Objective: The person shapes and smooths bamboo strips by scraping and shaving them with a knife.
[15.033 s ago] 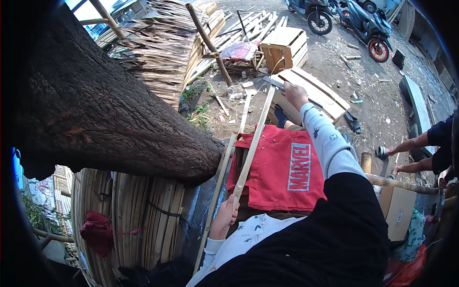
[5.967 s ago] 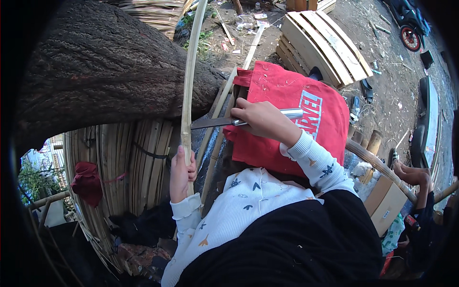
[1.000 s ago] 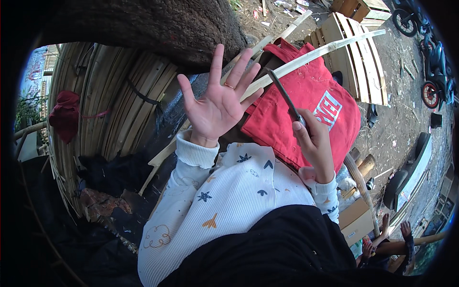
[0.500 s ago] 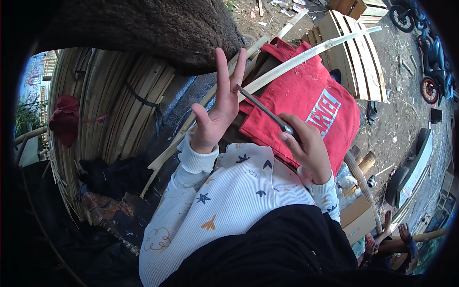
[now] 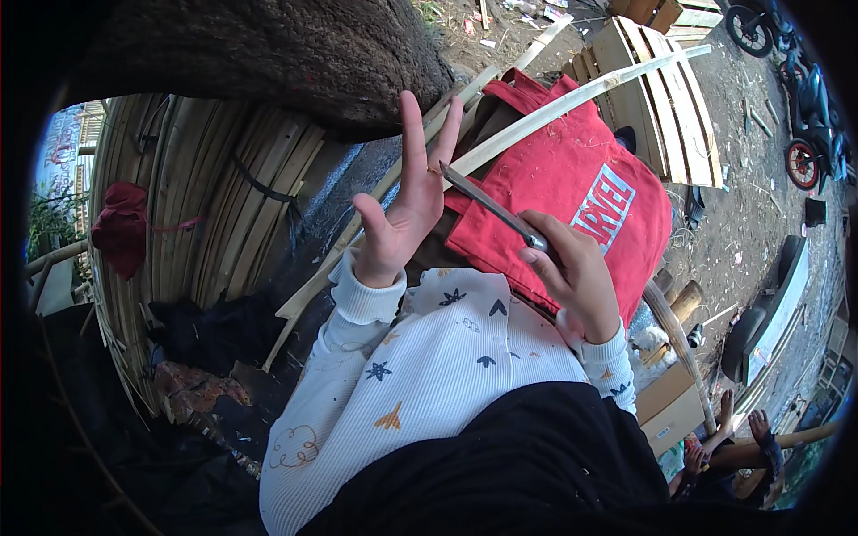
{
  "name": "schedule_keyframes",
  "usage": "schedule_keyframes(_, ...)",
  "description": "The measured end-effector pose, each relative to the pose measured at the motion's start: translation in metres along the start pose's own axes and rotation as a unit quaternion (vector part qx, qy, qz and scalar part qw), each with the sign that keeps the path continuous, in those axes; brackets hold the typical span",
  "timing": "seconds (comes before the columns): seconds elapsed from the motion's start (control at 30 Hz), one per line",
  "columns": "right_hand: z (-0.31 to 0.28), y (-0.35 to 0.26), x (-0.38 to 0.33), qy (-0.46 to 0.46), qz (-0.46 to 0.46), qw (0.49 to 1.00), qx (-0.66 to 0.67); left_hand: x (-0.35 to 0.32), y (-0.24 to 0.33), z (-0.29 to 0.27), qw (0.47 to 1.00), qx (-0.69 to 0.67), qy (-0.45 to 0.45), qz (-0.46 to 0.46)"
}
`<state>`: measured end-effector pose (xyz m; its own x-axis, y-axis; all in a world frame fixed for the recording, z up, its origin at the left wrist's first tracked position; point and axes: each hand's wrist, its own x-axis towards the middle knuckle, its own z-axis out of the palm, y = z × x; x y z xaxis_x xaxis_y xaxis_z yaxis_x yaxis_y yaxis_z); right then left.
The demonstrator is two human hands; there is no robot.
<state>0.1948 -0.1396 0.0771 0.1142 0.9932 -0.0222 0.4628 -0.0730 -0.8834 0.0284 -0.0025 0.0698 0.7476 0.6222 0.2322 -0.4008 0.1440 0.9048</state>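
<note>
My left hand [image 5: 404, 201] is raised palm up, with thumb and two fingers spread and nothing in its grasp. In my right hand [image 5: 572, 272] is a knife [image 5: 487, 204] with a narrow grey blade, its handle mostly hidden by my fingers. The blade's tip points up and left, close to the fingers of my left hand; I cannot tell whether it touches them. Beyond both hands, a pale split-bamboo strip [image 5: 581, 96] lies slantwise over a red cloth bag [image 5: 554, 192] with a printed patch.
Bundled bamboo slats [image 5: 201, 205] stand at the left, beneath a thick tree trunk [image 5: 295, 67]. Slatted wooden crates [image 5: 666, 103] sit at the far right. Motorbikes [image 5: 809, 134] are parked beyond. Near a cardboard box [image 5: 668, 406], another person's hands [image 5: 728, 429] show at lower right.
The knife has turned slightly, so more of its blade's width shows. Its tip has shifted a little left, and my left thumb has moved slightly outward.
</note>
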Motion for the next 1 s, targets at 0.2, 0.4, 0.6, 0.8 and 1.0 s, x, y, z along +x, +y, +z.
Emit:
schedule_keyframes(0.2,0.005,-0.001,0.003,0.045,0.018,0.998,-0.026,0.0,-0.003,-0.002,1.0,-0.011,-0.024,0.006)
schedule_keyframes(0.4,0.008,0.004,0.002,0.067,-0.026,0.997,-0.033,0.001,-0.001,0.001,1.0,-0.016,-0.016,-0.001)
schedule_keyframes(0.6,0.012,0.006,0.003,0.059,-0.046,0.994,-0.075,0.0,0.0,0.005,1.0,-0.013,-0.007,-0.01)
schedule_keyframes(0.8,0.007,0.002,0.004,0.105,-0.006,0.993,-0.046,-0.002,-0.004,-0.003,0.999,0.041,-0.025,-0.013)
schedule_keyframes(1.0,0.006,-0.01,-0.001,0.011,0.044,0.998,0.049,-0.002,0.001,-0.003,0.99,0.14,-0.016,-0.031)
